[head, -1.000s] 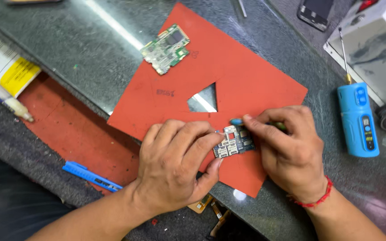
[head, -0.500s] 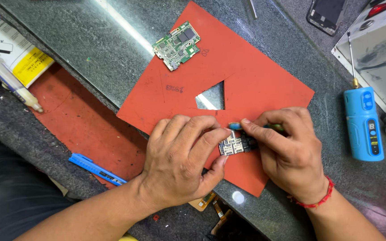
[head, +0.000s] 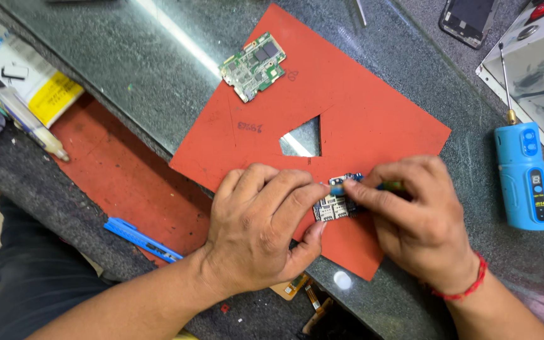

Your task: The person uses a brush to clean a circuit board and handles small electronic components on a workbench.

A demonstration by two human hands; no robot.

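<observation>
My left hand (head: 262, 226) presses down on a small blue circuit board (head: 337, 204) lying on a red mat (head: 360, 119), fingers and thumb pinching its left edge. My right hand (head: 413, 217) grips a thin blue-and-green tool (head: 366, 186) whose tip rests on the board's top edge. A red thread band circles my right wrist. Most of the board is hidden under my fingers.
A green circuit board (head: 253, 66) lies at the mat's upper left. A blue electric screwdriver (head: 524, 173) lies at right beside a white box (head: 536, 69). A blue pry tool (head: 141, 239) and a syringe (head: 26, 123) lie at left; a dark phone (head: 467, 19) lies at the top.
The view has shifted slightly; my hands stay on the small board, with the right hand's tool still at its top edge.
</observation>
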